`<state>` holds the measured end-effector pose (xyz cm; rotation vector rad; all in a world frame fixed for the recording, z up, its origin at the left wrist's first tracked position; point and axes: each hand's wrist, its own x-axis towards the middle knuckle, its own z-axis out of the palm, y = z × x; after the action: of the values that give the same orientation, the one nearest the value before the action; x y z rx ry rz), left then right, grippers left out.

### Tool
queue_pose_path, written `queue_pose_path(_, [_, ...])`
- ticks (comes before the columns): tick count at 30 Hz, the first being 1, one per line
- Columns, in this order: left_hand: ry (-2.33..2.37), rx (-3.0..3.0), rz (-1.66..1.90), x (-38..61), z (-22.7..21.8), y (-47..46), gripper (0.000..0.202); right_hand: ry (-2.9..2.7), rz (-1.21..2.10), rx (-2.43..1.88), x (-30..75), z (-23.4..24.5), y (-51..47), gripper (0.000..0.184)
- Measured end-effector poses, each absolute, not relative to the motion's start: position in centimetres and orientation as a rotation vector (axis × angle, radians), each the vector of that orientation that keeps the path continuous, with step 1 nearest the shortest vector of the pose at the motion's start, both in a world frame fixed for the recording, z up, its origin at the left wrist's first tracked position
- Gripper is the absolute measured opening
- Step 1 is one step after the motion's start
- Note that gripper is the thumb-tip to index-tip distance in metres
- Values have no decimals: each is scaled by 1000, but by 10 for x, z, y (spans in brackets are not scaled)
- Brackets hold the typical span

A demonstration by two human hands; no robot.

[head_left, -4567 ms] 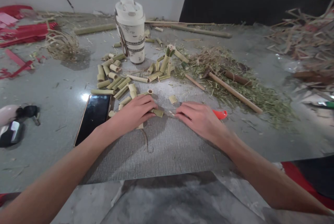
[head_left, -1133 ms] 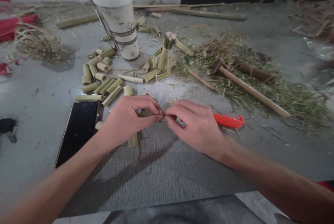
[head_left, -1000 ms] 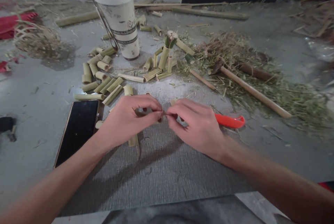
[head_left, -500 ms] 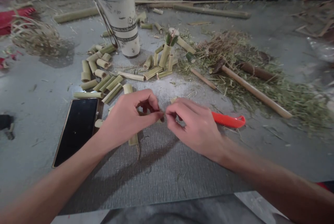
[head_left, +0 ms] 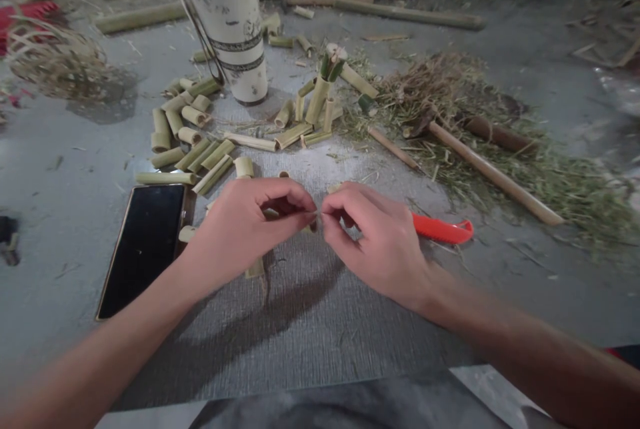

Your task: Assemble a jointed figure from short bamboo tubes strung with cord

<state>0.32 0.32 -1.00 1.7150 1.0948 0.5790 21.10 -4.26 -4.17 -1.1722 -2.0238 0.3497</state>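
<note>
My left hand [head_left: 247, 226] and my right hand [head_left: 373, 236] are raised a little above the grey table [head_left: 310, 322], fingertips pinched together and almost touching. Between them runs something very thin, like a string or fibre, too fine to name. A short bamboo piece [head_left: 256, 268] lies under my left hand. Behind my right hand lies a red-handled tool [head_left: 443, 230]. Several cut green bamboo segments [head_left: 193, 149] are scattered just beyond my hands.
A black phone [head_left: 143, 239] lies left of my left hand. A white lidded cup [head_left: 227, 22] stands at the back. A wooden-handled tool [head_left: 493, 172] rests on green shavings at right. Dry fibres [head_left: 55, 59] lie far left; long bamboo stalks line the back edge.
Earlier both hands lay flat on the table. They have since lifted and pinched together at the fingertips; over the last second they stay joined while the view drifts slightly closer.
</note>
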Motion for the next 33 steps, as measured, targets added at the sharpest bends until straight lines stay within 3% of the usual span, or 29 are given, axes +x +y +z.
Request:
queue_pose_path(13, [1038, 1588, 601, 1, -11, 4, 10, -1964, 506, -1027, 208, -46, -45, 11])
queue_pose_path(18, [1011, 1528, 626, 0, -14, 6, 12, -1964, 465, -1017, 212, -45, -43, 24])
queue_pose_path(30, [963, 1407, 609, -1, -14, 4, 19, -1948, 514, -1030, 213, -46, -40, 24])
queue_pose_path(33, [985, 1477, 609, -1, -14, 3, 12, -1940, 519, -1052, 214, -45, -40, 24])
